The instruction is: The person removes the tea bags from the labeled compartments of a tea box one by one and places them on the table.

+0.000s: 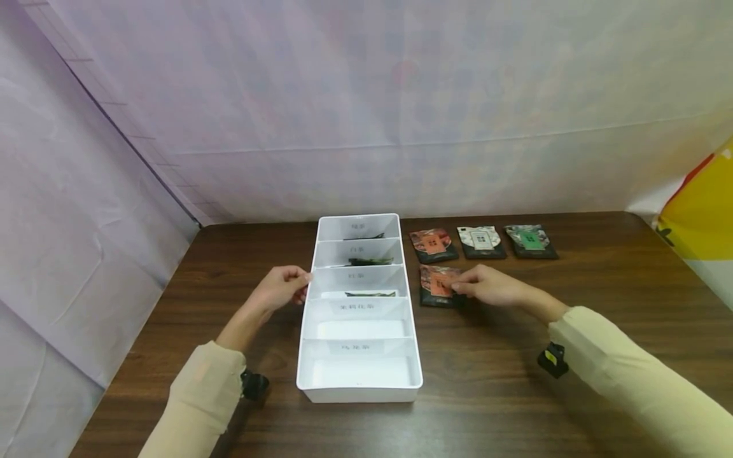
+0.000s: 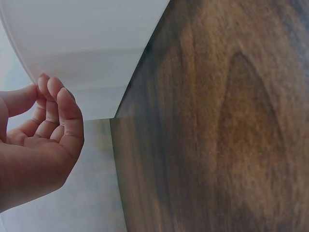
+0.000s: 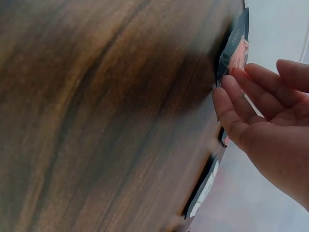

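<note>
A long white divided box [image 1: 359,395] stands on the table, with labelled compartments one behind another. At its left side my left hand [image 1: 280,286] pinches the rim between thumb and fingertips, as the left wrist view also shows [image 2: 48,125]. Dark sachets [image 1: 371,261] lie in the three far compartments; the two near ones show bare white floors. To the right of the box lies an orange-and-black sachet [image 1: 433,296]. My right hand [image 1: 492,284] has its fingertips right at this sachet's right side, thumb apart from the fingers in the right wrist view.
Behind that sachet, a row holds another orange sachet [image 1: 434,246], a white one [image 1: 481,242] and a green one [image 1: 530,242]. White cloth [image 1: 366,127] hangs at the table's back edge. A yellow and red cloth [image 1: 701,203] is at the far right.
</note>
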`<state>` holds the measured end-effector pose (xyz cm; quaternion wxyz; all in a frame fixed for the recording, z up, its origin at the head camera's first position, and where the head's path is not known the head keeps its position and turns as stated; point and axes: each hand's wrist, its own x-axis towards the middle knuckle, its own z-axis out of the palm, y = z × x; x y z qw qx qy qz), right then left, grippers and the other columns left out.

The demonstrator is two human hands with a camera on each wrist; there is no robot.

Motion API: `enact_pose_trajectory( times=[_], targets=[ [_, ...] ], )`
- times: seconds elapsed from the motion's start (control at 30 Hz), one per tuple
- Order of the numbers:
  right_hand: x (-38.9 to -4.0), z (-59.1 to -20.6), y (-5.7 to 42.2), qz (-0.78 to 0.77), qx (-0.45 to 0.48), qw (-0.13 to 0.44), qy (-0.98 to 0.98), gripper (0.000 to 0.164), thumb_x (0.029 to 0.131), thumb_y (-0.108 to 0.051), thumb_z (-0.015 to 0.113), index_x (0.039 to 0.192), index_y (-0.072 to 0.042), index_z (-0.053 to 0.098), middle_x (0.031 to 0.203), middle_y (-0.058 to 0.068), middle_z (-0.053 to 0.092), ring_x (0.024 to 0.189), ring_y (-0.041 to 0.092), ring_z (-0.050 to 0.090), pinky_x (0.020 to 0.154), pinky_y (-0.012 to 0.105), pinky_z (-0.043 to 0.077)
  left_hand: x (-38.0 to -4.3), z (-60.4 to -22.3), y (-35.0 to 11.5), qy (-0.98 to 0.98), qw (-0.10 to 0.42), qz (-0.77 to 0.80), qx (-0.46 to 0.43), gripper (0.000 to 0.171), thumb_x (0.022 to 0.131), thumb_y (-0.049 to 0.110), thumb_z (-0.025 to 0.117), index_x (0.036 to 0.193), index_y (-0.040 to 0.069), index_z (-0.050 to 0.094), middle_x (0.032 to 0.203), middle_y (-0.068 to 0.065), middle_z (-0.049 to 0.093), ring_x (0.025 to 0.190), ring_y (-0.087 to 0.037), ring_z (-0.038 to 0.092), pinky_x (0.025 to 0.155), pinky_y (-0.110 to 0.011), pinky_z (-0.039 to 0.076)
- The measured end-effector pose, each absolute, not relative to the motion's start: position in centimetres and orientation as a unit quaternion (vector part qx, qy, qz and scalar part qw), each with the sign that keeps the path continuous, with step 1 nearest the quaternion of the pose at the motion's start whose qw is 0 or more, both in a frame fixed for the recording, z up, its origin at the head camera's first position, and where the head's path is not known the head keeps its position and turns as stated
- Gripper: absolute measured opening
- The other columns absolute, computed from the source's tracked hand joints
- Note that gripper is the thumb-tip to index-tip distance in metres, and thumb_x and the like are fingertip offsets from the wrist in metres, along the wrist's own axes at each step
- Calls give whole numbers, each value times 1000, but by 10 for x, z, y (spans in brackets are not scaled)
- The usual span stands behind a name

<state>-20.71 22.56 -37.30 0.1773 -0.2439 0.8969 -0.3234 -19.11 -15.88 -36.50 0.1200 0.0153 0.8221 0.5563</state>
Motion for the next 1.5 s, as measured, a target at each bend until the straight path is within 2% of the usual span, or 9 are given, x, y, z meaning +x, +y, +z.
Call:
enact_pose_trajectory(
  times=[0.03, 0.13, 0.33, 0.8, 1.0, 1.1, 1.27, 1.37, 1.5],
  targets=[
    [-208, -373, 226, -323, -246, 178, 896, 31, 94, -17, 50, 111, 6, 61, 126, 28, 44, 115, 41, 45, 92, 48, 39, -191, -365, -159, 822, 120, 557, 16, 18, 94, 8, 51, 84, -7, 54, 66, -4, 52, 57, -12, 51, 60, -29, 48],
    [-210, -373, 227, -329, -239, 190, 894, 33, 95, -18, 49, 115, 7, 58, 126, 28, 45, 104, 36, 55, 85, 44, 46, -191, -364, -159, 821, 120, 558, 19, 18, 94, 8, 51, 85, -8, 54, 65, -4, 52, 57, -11, 51, 59, -29, 48],
    [-212, -370, 231, -344, -217, 195, 892, 35, 95, -22, 49, 115, 6, 59, 113, 23, 58, 89, 29, 61, 79, 42, 48, -191, -364, -159, 820, 120, 559, 22, 18, 93, 8, 51, 85, -8, 54, 65, -4, 51, 57, -11, 51, 59, -29, 48],
    [-212, -346, 230, -442, -199, 196, 852, 32, 97, -12, 45, 116, 12, 54, 112, 26, 57, 102, 37, 57, 84, 41, 47, -191, -364, -159, 822, 121, 556, 20, 19, 94, 9, 51, 85, -8, 54, 66, -4, 52, 58, -12, 51, 62, -32, 49],
    [-212, -336, 226, -452, -192, 191, 850, 31, 97, -11, 45, 117, 10, 53, 113, 26, 57, 103, 38, 56, 84, 43, 47, -191, -364, -159, 826, 120, 551, 12, 18, 94, 9, 51, 85, -6, 54, 67, -5, 52, 58, -13, 51, 63, -33, 49],
    [-212, -329, 223, -451, -208, 180, 849, 29, 96, -8, 44, 117, 9, 54, 114, 27, 56, 102, 37, 57, 83, 39, 48, -191, -364, -159, 825, 120, 552, 18, 18, 94, 9, 50, 85, -7, 54, 66, -4, 52, 58, -13, 51, 62, -33, 49],
    [-212, -319, 214, -435, -230, 156, 856, 27, 96, -12, 47, 115, 4, 59, 107, 19, 61, 93, 26, 62, 76, 31, 51, -192, -365, -159, 824, 118, 554, 22, 18, 94, 8, 50, 85, -7, 54, 66, -4, 52, 58, -12, 51, 61, -32, 49],
    [-210, -313, 208, -414, -237, 145, 867, 27, 96, -16, 48, 113, -1, 62, 103, 12, 64, 86, 18, 63, 73, 31, 51, -191, -365, -159, 825, 118, 552, 24, 18, 94, 8, 50, 85, -7, 54, 66, -4, 52, 58, -12, 51, 62, -33, 49],
    [-207, -307, 199, -402, -246, 146, 870, 26, 95, -19, 50, 112, -4, 63, 103, 8, 64, 86, 17, 61, 73, 33, 51, -191, -365, -159, 825, 119, 552, 22, 17, 94, 8, 50, 86, -7, 54, 66, -4, 52, 58, -13, 51, 62, -33, 49]
  ],
)
